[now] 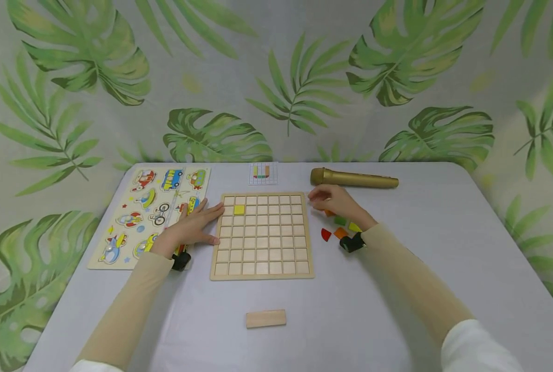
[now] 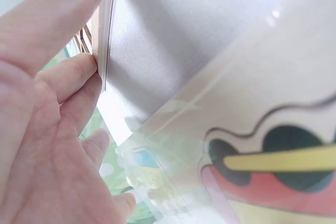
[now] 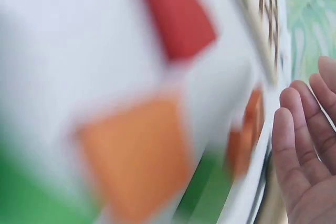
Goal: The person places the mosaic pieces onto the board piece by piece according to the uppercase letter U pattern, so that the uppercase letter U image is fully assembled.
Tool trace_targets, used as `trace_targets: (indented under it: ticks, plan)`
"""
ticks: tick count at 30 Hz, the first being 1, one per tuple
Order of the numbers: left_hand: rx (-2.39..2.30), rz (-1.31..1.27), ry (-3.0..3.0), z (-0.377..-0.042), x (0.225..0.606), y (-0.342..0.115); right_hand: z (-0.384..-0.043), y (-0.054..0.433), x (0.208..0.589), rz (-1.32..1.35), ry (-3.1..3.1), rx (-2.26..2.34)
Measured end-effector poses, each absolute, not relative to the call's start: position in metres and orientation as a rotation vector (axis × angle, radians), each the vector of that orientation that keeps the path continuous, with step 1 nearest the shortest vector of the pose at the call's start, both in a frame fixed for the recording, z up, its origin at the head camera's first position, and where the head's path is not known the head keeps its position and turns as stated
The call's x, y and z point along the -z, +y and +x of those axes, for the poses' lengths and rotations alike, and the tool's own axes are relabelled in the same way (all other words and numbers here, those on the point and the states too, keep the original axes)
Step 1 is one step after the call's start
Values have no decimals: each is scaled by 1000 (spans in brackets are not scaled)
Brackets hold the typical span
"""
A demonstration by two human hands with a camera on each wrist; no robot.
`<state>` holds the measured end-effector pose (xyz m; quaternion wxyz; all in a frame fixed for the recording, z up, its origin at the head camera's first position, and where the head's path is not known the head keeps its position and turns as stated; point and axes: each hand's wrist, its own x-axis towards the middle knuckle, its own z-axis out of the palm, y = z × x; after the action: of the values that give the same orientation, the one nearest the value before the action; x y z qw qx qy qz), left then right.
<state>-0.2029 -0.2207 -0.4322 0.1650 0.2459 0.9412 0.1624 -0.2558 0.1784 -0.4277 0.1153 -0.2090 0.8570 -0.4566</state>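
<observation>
A wooden grid board (image 1: 262, 274) lies mid-table, with one yellow square tile (image 1: 239, 209) in a cell near its top left. My left hand (image 1: 188, 228) is spread over the puzzle's edge, its thumb and fingertips touching the board's left frame. Near the board's upper right side is my right hand (image 1: 338, 201), its fingers slightly bent and nothing visible in them. Under and beside it lie small pieces: a red quarter-circle (image 1: 326, 234), an orange square (image 3: 139, 156), another orange piece (image 1: 329, 213), a green one (image 1: 340, 220) and a yellow one (image 1: 354, 227).
A picture puzzle (image 1: 137, 206) with vehicles lies at the left. Behind the board are a pattern card (image 1: 264, 174) and a gold microphone (image 1: 355, 179). One plain wooden block (image 1: 266, 319) lies in front of the board.
</observation>
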Motion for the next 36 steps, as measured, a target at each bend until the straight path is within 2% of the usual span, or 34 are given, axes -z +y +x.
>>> trace_targets:
  ticks: [8,16,25,36]
  plan:
    - [-475,693,2678,-202,432,-220,-247,248,438,-455,2540,1353]
    - [-476,686,2680,-201,432,-219,-230,287,436,-346,2565,1334]
    - [-496,685,2677,-202,432,-220,-223,302,444,-374,2569,1353]
    - [-507,680,2670,-201,430,-219,-211,291,442,-419,2526,1346]
